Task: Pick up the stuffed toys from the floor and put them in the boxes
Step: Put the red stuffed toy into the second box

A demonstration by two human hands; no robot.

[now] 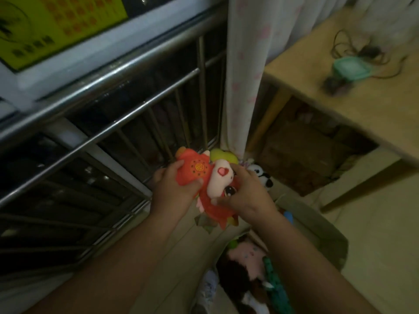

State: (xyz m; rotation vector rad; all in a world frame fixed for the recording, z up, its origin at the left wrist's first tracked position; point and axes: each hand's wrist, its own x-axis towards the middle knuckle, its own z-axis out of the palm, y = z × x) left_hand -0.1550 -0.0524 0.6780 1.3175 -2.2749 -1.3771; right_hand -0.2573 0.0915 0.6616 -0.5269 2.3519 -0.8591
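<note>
Both hands hold a red-orange stuffed toy [199,173] with a white and pink face, lifted above the floor. My left hand [172,189] grips its red body from the left. My right hand [247,193] grips its head end from the right. Behind it on the floor lie a yellow-green plush [223,156] and a black-and-white panda toy [263,175], at the foot of the curtain. Below my right arm, an open box [317,225] holds several toys, among them a pink plush [247,254] and a green spotted one [274,282].
A metal railing [127,91] runs along the left. A white curtain with pink dots [249,71] hangs in the middle. A wooden table [353,91] at the right carries a teal object and cables, with cardboard boxes beneath it.
</note>
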